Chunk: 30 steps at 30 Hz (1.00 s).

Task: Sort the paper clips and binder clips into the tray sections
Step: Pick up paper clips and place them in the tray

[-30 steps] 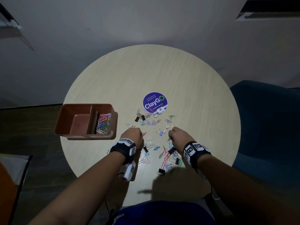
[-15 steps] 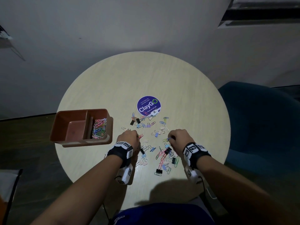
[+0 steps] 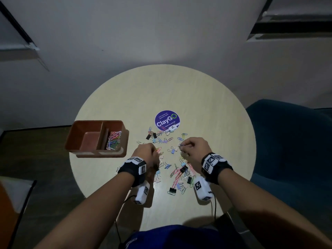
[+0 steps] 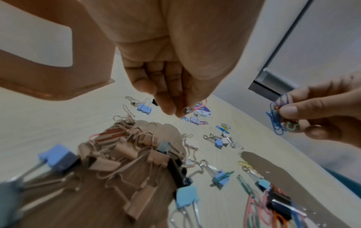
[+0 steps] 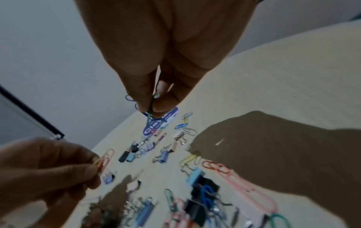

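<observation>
1 brown tray (image 3: 98, 124) w/ 2 sections, 1 round sticker (image 3: 167, 120), 2 hands. Loose clips (image 3: 177, 174) under/around the fingers: way too many n tangled to count, dozens prob.

Both forearms are bare. Each wrist wears a black band (image 3: 133, 170) topped with white blocks of black square markers, and a white camera pod (image 3: 203, 190) (also marker-tagged) trails a thin black cable (image 3: 215, 206). Dark blue clothing (image 3: 172, 237) covers the lap.
</observation>
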{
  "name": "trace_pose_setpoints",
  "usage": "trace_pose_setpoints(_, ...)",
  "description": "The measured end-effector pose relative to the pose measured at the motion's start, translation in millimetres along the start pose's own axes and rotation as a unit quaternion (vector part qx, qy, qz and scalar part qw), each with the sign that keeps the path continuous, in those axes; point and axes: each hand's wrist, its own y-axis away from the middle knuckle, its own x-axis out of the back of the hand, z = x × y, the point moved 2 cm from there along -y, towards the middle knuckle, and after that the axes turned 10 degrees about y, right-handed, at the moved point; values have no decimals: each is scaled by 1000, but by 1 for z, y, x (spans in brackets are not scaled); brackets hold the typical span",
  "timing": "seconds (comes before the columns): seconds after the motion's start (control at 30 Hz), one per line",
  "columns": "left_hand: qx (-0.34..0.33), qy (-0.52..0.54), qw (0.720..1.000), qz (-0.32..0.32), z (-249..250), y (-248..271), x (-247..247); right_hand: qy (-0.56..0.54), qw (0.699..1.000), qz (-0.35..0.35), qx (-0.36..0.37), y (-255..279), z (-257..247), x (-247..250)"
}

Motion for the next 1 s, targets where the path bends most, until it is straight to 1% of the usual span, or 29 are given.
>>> trace_pose_setpoints(0.03, 3, 16, 1000, 6, -1, 3, 1, -53, 998, -23, -13, 0, -3, -1)
trace_pose_setpoints(0.1, 10, 47, 999, 21, -4, 11, 6, -109, 991, -64, -31, -2, -12, -3)
trace_pose_setpoints(0.17, 11, 70, 997, 41, -7, 19, 14, -123, 986, -103, -40, -6, -22, -8)
trace_pose_setpoints(0.27, 16, 97, 991, 85, -14, 37, 28, -131, 980, -146, -32, -9, -39, -24)
trace_pose_setpoints(0.33, 14, 111, 989, 100, -13, 38, 34, -140, 979, -148, -32, -11, -43, -27)
trace_pose_setpoints(0.43, 30, 128, 982, 136, -29, 48, 55, -87, 981, -172, 2, -9, -64, -45)
trace_pose_setpoints(0.53, 50, 137, 973, 181, -49, 51, 83, -8, 979, -197, 61, -12, -92, -68)
trace_pose_setpoints(0.6, 58, 128, 969, 204, -61, 51, 100, 29, 975, -201, 95, -19, -110, -89)
trace_pose_setpoints(0.67, 64, 105, 970, 209, -73, 47, 114, 58, 972, -191, 122, -25, -129, -112)
trace_pose_setpoints(0.77, 61, 58, 977, 193, -94, 36, 128, 78, 976, -146, 143, -34, -152, -148)
trace_pose_setpoints(0.83, 42, 24, 983, 178, -106, 27, 135, 109, 976, -113, 150, -38, -163, -167)
trace_pose_setpoints(0.93, 13, -5, 989, 150, -118, 20, 140, 174, 967, -102, 155, -42, -170, -185)
trace_pose_setpoints(1.0, -3, -2, 989, 145, -125, 16, 142, 221, 957, -95, 163, -44, -171, -189)
